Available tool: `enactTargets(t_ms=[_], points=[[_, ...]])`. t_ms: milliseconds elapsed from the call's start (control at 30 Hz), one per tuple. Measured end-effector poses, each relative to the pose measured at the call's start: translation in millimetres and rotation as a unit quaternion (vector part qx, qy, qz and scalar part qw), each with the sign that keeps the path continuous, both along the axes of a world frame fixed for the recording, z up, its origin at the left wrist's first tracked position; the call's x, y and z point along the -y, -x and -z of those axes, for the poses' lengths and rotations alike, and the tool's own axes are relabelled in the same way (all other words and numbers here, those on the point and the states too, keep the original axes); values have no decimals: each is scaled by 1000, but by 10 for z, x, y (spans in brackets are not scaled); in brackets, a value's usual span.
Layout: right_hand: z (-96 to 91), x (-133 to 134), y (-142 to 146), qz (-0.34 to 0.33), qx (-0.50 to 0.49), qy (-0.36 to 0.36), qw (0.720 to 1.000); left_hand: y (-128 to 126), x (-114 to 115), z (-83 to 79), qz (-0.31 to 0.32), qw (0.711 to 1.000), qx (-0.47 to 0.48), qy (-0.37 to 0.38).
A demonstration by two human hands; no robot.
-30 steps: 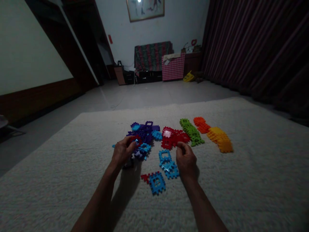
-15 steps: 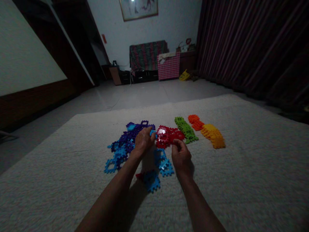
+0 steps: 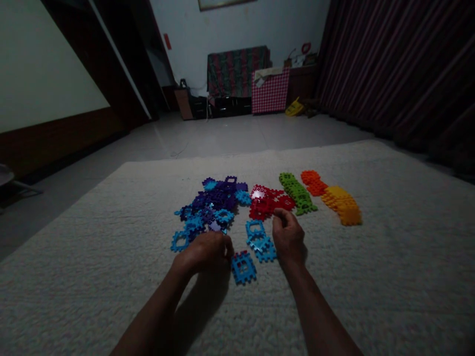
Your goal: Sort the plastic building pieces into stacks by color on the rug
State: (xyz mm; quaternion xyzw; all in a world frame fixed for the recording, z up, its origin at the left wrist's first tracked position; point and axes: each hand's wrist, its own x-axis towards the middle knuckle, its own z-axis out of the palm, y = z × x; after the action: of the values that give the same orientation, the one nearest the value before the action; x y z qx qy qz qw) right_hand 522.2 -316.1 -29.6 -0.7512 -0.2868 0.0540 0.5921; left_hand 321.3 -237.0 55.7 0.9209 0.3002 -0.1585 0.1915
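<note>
My left hand (image 3: 208, 249) is low over the mat, its fingers curled down and together just left of a light-blue interlocking tile (image 3: 244, 267) with a red edge showing behind it. Whatever the fingertips may hold is hidden. My right hand (image 3: 288, 235) is closed, thumb and forefinger curled at the near edge of a pile of red tiles (image 3: 264, 202); whether it grips one cannot be seen. Between the hands lie several overlapping light-blue tiles (image 3: 261, 242). Beyond my left hand spreads a mixed heap of purple and blue tiles (image 3: 215, 198).
Right of the red pile are a row of green tiles (image 3: 297, 193), some orange tiles (image 3: 313, 183) and a fanned stack of yellow tiles (image 3: 342, 205). All lie on a pale mat (image 3: 401, 247). Draped cabinets (image 3: 237, 74) stand against the far wall, a dark curtain (image 3: 401, 74) at right.
My left hand has drawn back from the purple and blue heap toward me, beside the near light-blue tile. A blue tile now shows at the heap's right edge. My right hand stays by the red pile.
</note>
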Motion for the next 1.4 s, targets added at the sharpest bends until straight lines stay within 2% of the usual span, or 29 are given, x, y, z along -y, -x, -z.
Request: enactTargets(t_ms=[133, 267, 367, 500, 567, 667, 800, 867, 967, 1033, 1200, 1267, 1400], points=[[29, -28, -11, 7, -5, -10, 1000, -63, 43, 71, 23, 999, -32, -33], [39, -40, -15, 8, -3, -13, 1000, 8, 0, 64, 6, 999, -11, -31], [9, -19, -1, 7, -4, -7, 1000, 118, -102, 35, -40, 998, 43, -17], [-53, 32, 19, 12, -11, 26, 1000, 131, -243, 39, -129, 976, 166, -56], [-71, 49, 19, 13, -14, 34, 999, -15, -292, 62, -153, 963, 217, -52], [-66, 44, 8, 13, -16, 24, 1000, -427, -336, 96, -158, 952, 259, -44], [-12, -10, -14, 15, -22, -13, 1000, -996, -361, 108, -121, 957, 259, -58], [18, -35, -21, 18, -29, -26, 999, -1134, -401, 109, -129, 955, 248, -96], [44, -46, -28, 19, -29, -28, 999, -1120, -555, 118, -158, 941, 235, -185], [45, -39, -31, 16, -24, -25, 999, -1032, -705, 123, -137, 944, 212, -212], [36, -31, -36, 9, -18, -30, 999, -964, -985, 131, 34, 974, 136, -177], [40, -38, -36, 7, -18, -32, 999, -1035, -1031, 147, 55, 977, 104, -176], [40, -38, -29, 9, -25, -23, 999, -1165, -1110, 195, 49, 982, 53, -172]])
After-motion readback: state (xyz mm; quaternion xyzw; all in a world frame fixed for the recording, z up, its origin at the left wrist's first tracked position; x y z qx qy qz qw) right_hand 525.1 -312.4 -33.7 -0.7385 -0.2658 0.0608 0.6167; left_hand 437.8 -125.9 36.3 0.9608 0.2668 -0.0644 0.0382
